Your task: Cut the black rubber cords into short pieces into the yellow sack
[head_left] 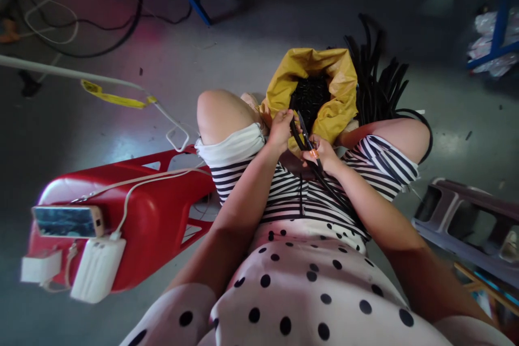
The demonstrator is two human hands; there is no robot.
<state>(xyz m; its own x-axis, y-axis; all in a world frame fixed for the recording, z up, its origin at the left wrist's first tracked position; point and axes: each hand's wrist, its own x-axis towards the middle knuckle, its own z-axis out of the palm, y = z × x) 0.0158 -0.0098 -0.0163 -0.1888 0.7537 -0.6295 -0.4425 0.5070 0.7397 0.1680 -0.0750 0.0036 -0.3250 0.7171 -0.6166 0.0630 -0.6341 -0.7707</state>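
Observation:
My left hand is closed on a black rubber-like tube, pinching its upper end near the bag's mouth. In my right hand are dark-bladed scissors with an orange part at the grip; the blades point up and away, alongside the tube. The tube's lower length passes by my right fingers and trails over my striped shorts. Just beyond both hands a yellow bag stands with its top rolled open between my legs. Many short black pieces fill its inside.
Long black tubes lie bundled right of the bag. To my left, a red plastic stool on its side carries a phone and a white power bank. A grey plastic stool is at right. Cables cross the floor.

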